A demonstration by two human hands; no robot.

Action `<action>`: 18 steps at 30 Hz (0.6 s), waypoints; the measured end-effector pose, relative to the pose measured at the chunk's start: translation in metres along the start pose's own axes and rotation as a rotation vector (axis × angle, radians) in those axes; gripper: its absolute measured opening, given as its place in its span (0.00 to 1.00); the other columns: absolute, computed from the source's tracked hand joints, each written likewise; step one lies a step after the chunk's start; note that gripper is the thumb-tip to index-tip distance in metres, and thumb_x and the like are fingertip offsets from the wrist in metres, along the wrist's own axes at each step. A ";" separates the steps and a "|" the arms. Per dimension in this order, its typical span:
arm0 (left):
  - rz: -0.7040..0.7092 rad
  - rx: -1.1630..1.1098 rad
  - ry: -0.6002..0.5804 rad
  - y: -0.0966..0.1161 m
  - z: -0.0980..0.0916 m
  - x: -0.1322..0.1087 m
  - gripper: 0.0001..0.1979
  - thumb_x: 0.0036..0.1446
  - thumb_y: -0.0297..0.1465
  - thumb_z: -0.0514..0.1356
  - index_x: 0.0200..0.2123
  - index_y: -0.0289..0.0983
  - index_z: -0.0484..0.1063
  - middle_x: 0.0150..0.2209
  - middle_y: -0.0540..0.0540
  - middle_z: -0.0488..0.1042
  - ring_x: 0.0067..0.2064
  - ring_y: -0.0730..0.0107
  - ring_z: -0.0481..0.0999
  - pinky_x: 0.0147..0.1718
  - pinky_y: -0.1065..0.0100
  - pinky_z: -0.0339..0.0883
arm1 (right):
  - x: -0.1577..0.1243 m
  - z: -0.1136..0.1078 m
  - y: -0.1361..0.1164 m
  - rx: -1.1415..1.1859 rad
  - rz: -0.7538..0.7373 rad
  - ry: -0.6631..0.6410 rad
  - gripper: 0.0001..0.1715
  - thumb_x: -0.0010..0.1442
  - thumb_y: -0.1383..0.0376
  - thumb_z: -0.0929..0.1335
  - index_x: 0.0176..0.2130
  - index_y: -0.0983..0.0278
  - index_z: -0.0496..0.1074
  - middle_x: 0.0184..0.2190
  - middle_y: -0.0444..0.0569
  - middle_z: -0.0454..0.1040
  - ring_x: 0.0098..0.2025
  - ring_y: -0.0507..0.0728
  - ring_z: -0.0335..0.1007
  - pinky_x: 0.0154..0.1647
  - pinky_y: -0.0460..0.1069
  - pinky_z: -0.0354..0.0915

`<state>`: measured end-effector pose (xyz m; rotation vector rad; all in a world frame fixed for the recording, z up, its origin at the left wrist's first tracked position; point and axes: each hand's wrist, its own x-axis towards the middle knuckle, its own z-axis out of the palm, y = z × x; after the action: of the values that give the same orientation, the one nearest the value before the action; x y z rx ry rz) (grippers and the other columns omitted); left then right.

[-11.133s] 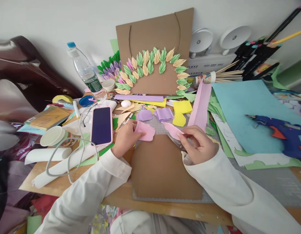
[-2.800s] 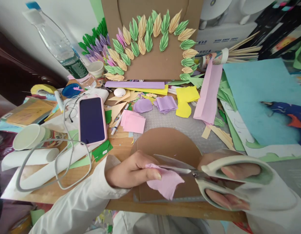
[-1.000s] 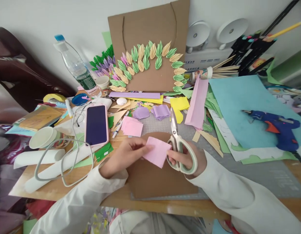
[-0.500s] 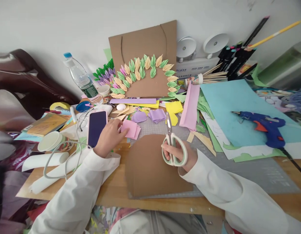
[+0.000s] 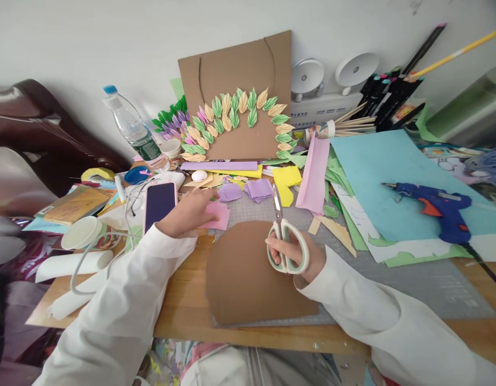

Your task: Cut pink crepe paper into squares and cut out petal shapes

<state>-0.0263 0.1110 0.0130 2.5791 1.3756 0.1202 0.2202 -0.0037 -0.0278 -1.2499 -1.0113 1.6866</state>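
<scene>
My left hand point(image 5: 187, 212) lies over a small stack of pink paper squares point(image 5: 220, 215) beside the phone point(image 5: 159, 204), fingers curled onto the top sheet. My right hand point(image 5: 303, 259) grips the white-handled scissors point(image 5: 283, 239), blades closed and pointing away from me, resting on the arched brown cardboard piece point(image 5: 243, 279). Purple paper pieces point(image 5: 259, 189) and yellow squares point(image 5: 287, 179) lie just beyond. At the back, a cardboard panel point(image 5: 235, 69) stands against the wall, with an arc of folded paper leaves point(image 5: 232, 115) stuck on it.
A blue glue gun point(image 5: 436, 206) rests on a teal sheet point(image 5: 384, 177) at right. A water bottle point(image 5: 132, 128), paper cups point(image 5: 82, 233), white rolls, a cable and a tape roll crowd the left. A pink strip point(image 5: 314, 174), wooden sticks and markers sit behind.
My left hand put the cut pink piece on the pink stack and now presses further over it. The right hand stays put on the cardboard, still gripping the scissors.
</scene>
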 end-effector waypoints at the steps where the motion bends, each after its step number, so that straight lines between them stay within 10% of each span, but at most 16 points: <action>1: 0.004 -0.012 0.002 0.003 -0.002 -0.002 0.14 0.52 0.30 0.61 0.43 0.35 0.71 0.37 0.41 0.75 0.41 0.53 0.75 0.41 0.57 0.67 | 0.000 0.000 0.000 0.002 0.003 -0.002 0.18 0.47 0.55 0.74 0.25 0.63 0.66 0.14 0.40 0.66 0.17 0.49 0.59 0.16 0.45 0.55; 6: 0.115 -0.195 0.112 0.020 -0.006 -0.022 0.06 0.59 0.33 0.58 0.38 0.38 0.71 0.34 0.48 0.73 0.36 0.68 0.73 0.34 0.69 0.66 | 0.000 -0.001 0.001 0.020 -0.004 -0.006 0.18 0.48 0.54 0.74 0.25 0.63 0.65 0.14 0.39 0.66 0.17 0.49 0.59 0.17 0.45 0.55; 18: -0.076 -0.318 0.015 0.017 0.005 -0.019 0.16 0.54 0.35 0.60 0.46 0.37 0.72 0.46 0.44 0.77 0.48 0.58 0.75 0.47 0.63 0.67 | 0.003 -0.003 0.005 0.043 -0.018 -0.030 0.19 0.49 0.53 0.74 0.26 0.62 0.65 0.16 0.39 0.67 0.18 0.49 0.60 0.16 0.44 0.55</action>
<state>-0.0223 0.0852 0.0126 2.2672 1.3354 0.3184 0.2215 -0.0022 -0.0341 -1.1873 -0.9958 1.7099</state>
